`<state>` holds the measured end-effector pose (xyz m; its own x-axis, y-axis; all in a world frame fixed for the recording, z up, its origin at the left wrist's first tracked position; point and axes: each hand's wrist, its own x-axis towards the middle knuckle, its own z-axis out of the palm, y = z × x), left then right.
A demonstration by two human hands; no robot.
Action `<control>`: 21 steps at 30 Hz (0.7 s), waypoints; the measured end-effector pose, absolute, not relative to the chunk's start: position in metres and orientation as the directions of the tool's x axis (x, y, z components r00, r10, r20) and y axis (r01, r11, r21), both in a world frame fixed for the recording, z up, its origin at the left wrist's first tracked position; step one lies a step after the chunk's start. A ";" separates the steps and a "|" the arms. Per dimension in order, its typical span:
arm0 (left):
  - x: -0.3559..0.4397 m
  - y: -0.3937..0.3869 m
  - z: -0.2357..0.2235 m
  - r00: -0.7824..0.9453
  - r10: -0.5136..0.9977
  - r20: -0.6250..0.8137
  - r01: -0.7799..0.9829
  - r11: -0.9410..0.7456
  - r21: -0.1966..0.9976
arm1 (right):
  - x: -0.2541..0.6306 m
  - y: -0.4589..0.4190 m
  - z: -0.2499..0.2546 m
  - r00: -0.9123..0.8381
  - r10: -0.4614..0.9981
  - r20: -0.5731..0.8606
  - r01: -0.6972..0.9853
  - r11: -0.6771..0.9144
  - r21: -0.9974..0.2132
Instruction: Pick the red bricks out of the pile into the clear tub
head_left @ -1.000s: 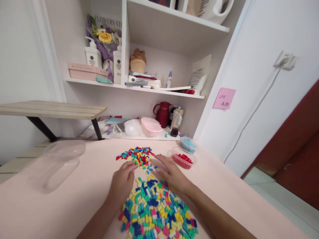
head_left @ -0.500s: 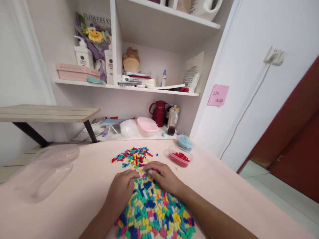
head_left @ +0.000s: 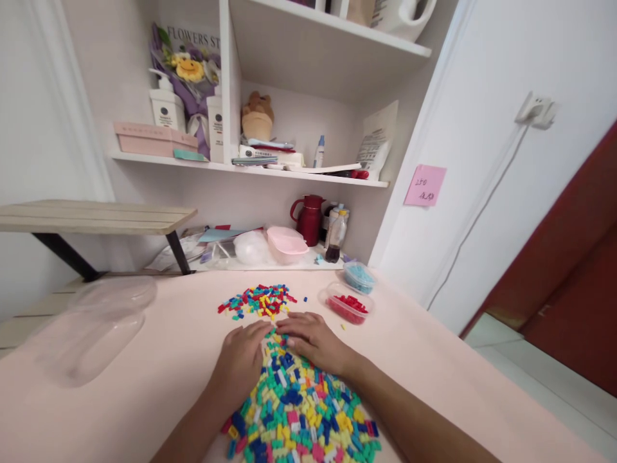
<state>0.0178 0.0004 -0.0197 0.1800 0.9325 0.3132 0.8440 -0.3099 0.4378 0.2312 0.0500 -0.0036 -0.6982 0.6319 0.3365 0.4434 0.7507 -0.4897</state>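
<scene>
Left hand [head_left: 241, 354] and right hand [head_left: 315, 342], loosely spread, flank the far end of the larger brick pile [head_left: 303, 408] on the desk [head_left: 178, 360].

Far block pile [head_left: 263, 300] left of tubs [head_left: 354, 319]

Bricks [head_left: 292, 397] blue, green, yellow, pink; tabletop [head_left: 183, 321] pale pink

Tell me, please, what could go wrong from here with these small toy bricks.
The left hand and right hand lie at the near brick pile, close to the far brick pile, so a push could mix the two. The red-brick tub, right of the right hand, might spill if bumped. A stray yellow brick near it may be overlooked.
</scene>
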 end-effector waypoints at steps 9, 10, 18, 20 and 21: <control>0.014 0.004 -0.027 0.026 0.937 0.348 0.882 -0.185 0.432 | 0.229 0.061 -0.016 -0.530 0.715 0.455 0.484 0.696 -0.530; 0.015 0.003 -0.027 0.040 0.941 0.336 0.895 -0.184 0.406 | 0.228 0.060 -0.015 -0.544 0.701 0.461 0.463 0.709 -0.531; 0.016 0.001 -0.022 0.084 0.937 0.338 0.895 -0.220 0.388 | 0.230 0.053 -0.008 -0.596 0.718 0.360 0.239 0.587 -0.774; 0.016 0.001 -0.019 0.085 0.934 0.347 0.882 -0.233 0.411 | 0.230 0.055 -0.011 -0.528 0.786 0.322 0.272 0.515 -0.813; 0.016 0.001 -0.017 0.088 0.933 0.348 0.874 -0.240 0.424 | 0.230 0.056 -0.013 -0.484 0.809 0.334 0.308 0.515 -0.800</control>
<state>0.0155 0.0012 -0.0170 0.0877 0.9335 0.3478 0.8735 -0.2399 0.4236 0.2298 0.0559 -0.0132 -0.4843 0.8087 0.3340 0.3079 0.5148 -0.8001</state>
